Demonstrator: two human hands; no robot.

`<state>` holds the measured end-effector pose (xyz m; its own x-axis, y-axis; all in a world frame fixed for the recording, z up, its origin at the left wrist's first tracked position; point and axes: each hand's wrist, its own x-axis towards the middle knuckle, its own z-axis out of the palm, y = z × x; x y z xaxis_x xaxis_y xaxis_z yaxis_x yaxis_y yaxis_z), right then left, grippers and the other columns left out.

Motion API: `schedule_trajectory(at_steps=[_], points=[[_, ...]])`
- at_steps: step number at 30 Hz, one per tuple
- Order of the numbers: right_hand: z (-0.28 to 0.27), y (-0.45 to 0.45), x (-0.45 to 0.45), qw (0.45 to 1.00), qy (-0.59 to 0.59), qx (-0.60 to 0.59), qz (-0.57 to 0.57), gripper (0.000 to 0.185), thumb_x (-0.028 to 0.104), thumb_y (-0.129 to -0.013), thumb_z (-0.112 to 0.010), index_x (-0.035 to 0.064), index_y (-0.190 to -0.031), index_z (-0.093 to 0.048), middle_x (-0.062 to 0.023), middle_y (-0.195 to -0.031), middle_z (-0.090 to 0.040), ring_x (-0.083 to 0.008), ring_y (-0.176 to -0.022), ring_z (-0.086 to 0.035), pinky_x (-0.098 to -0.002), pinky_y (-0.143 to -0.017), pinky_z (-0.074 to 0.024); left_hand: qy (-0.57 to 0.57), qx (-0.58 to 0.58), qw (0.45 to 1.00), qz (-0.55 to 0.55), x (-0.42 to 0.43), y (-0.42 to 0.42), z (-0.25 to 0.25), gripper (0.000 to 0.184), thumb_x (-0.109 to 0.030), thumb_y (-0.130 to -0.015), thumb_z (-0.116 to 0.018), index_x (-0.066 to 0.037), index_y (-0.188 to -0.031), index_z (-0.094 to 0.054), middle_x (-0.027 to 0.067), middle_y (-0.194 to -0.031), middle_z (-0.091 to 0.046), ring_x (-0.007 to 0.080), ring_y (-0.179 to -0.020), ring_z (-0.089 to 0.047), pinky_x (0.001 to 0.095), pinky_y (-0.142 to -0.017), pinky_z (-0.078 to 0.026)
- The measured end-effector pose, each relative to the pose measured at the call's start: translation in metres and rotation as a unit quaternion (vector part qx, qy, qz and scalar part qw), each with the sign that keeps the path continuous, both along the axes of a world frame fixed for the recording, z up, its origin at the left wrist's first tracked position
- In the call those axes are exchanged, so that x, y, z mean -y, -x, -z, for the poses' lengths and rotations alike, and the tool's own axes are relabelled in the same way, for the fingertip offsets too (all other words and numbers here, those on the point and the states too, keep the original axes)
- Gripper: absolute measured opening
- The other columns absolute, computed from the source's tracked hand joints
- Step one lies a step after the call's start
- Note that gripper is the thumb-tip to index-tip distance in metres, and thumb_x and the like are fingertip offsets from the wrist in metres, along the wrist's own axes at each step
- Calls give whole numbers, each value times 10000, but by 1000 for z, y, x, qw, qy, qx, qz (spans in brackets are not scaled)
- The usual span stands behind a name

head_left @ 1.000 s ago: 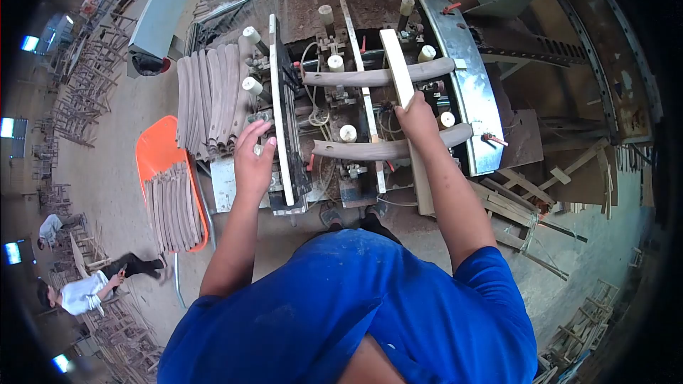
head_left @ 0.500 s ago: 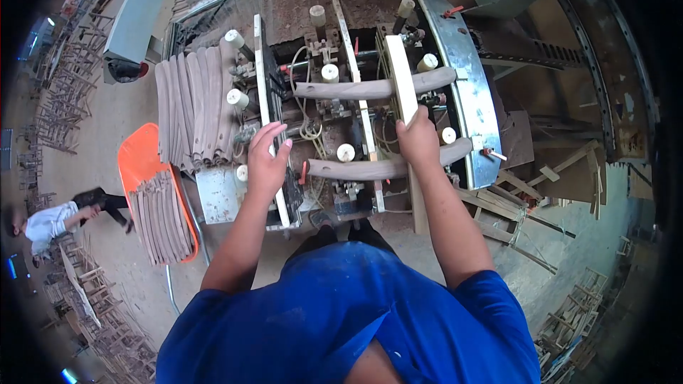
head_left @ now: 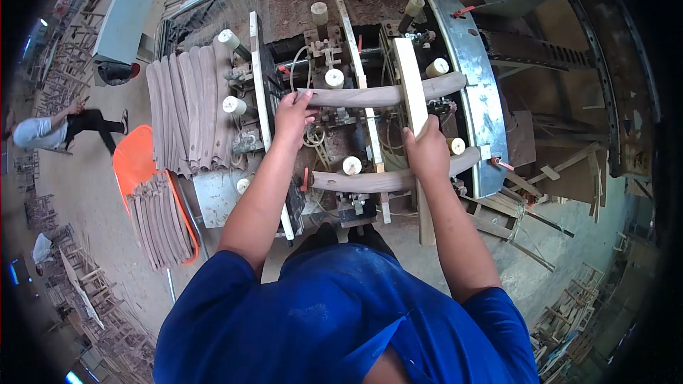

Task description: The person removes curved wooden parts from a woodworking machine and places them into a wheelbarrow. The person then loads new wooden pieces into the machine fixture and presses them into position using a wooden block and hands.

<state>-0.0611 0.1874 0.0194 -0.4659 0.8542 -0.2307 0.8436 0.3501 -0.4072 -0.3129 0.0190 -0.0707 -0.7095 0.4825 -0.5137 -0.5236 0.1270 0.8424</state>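
Note:
My left hand [head_left: 292, 119] is closed at the left end of the upper curved wooden piece [head_left: 363, 97], thumb and fingertips against it. My right hand [head_left: 429, 151] grips a pale wooden bar [head_left: 411, 75] that lies crosswise over both curved pieces. Nearer my body, the lower curved wooden piece [head_left: 366, 183] rests on the machine, apart from my left hand. Both pieces reach on the right toward a shiny curved metal plate [head_left: 466, 50]. Beneath them are narrow wooden strips [head_left: 361, 75] and clamps with white round pads [head_left: 334, 79].
A stack of curved wooden pieces [head_left: 191, 103] lies left of the machine. More curved pieces [head_left: 160, 217] sit on an orange chair [head_left: 135, 149]. A person [head_left: 60, 126] is at the far left. Loose timber [head_left: 498, 220] lies at the right.
My left hand has moved from the left strip up and right to the end of the upper curved piece. My right hand stays on the bar. The person at far left has moved away.

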Motion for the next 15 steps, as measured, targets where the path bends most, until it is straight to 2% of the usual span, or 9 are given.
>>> schedule_trajectory(at_steps=[5, 15], points=[[1, -1, 1, 1000, -6, -6, 4, 465, 335, -944, -707, 39, -1224, -483, -281, -1042, -718, -493, -999, -686, -573, -874, -543, -4, 48, 999, -9, 5, -3, -6, 360, -338, -1017, -683, -53, -1230, -633, 69, -1129, -700, 185, -916, -702, 278, -718, -512], [3, -1, -1, 1000, 2, 0, 7, 480, 339, -938, -707, 32, -1233, -487, -293, -1051, -716, -496, -1010, -685, -574, -874, -544, -9, 52, 998, -18, 2, -3, -7, 234, -227, -1023, -689, -51, -1173, -656, 41, -1063, -715, 124, -871, -680, 246, -712, -504]])
